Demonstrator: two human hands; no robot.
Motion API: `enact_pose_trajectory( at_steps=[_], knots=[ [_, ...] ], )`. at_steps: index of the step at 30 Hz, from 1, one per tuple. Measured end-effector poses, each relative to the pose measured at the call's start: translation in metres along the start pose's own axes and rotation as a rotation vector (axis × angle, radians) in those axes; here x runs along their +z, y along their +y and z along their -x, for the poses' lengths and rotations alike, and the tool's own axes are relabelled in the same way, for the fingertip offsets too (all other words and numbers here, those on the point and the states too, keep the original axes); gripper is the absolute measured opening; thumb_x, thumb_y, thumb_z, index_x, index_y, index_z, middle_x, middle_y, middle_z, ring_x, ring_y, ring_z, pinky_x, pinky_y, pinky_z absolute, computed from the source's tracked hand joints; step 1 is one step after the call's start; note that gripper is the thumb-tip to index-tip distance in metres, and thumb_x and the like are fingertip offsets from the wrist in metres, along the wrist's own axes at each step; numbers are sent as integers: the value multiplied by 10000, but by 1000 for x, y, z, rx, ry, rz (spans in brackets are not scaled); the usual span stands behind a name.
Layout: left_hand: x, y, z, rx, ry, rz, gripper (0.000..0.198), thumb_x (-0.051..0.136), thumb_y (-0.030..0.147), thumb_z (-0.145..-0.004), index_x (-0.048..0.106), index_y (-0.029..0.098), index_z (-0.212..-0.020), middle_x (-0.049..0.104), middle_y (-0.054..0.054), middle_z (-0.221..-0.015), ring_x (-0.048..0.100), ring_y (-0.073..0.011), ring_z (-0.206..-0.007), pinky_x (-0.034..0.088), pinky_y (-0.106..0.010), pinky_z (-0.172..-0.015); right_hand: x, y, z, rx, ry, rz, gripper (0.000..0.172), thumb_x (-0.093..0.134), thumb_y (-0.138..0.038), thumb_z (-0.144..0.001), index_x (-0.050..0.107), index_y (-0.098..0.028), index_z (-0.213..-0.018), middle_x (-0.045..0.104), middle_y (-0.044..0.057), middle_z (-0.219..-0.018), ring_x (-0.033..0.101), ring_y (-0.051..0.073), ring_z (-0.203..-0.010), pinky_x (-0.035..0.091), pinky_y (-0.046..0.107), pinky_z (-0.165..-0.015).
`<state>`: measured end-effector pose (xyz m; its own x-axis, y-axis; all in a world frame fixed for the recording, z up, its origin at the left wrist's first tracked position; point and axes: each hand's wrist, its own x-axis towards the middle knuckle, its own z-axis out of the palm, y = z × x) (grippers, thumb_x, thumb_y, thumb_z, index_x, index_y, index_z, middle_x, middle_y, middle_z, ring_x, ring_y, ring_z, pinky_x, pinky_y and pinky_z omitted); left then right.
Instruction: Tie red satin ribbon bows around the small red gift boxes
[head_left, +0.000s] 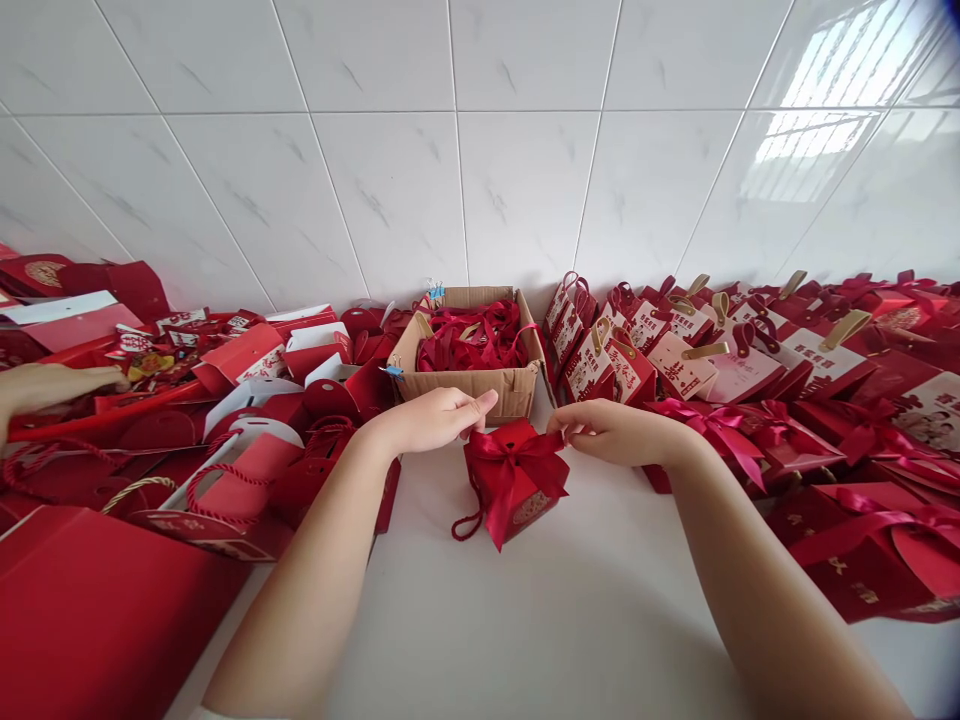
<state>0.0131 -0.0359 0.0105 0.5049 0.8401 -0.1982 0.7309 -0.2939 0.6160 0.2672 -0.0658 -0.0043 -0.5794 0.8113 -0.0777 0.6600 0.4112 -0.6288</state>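
Note:
A small red gift box (531, 508) with a gold round print stands on the white table (450, 620). Across its top lies a dark red satin ribbon (511, 458), tied in a bow with tails hanging down the front. My left hand (439, 416) pinches the left loop of the bow between thumb and fingers. On the other side, my right hand (611, 430) has its fingertips closed on the right loop. A twisted red cord handle (466, 525) droops at the box's lower left.
Behind the box, a cardboard carton (480, 390) holds loose red ribbons. Open red boxes (255, 470) crowd the left, where another person's hand (60, 390) reaches over wrapped sweets (176, 350). Finished-looking boxes and bags (862, 540) fill the right. A tiled wall (525, 180) stands behind.

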Motion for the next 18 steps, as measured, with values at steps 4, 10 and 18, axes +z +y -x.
enact_pose_trajectory(
  at_steps=[4,10,18],
  knots=[
    [0,1,0,-28,6,-24,624,297,733,-777,620,201,-725,540,-14,-683,485,-159,-635,377,-261,-606,-2,0,0,59,18,62,286,380,-89,-694,617,-202,-808,637,25,-851,573,182,-789,440,294,-704],
    [1,4,-1,-74,38,-78,646,268,741,-777,632,208,-754,601,-35,-782,520,-180,-687,385,-267,-635,-2,4,-1,84,45,80,272,356,-93,-659,589,-211,-735,595,-1,-752,523,159,-702,392,258,-616],
    [2,3,-2,-46,49,-68,633,273,722,-793,629,200,-755,602,-28,-761,543,-184,-702,394,-274,-655,0,1,-1,69,93,79,246,363,-100,-693,578,-209,-744,588,-4,-739,524,152,-689,388,252,-601]
  ],
)
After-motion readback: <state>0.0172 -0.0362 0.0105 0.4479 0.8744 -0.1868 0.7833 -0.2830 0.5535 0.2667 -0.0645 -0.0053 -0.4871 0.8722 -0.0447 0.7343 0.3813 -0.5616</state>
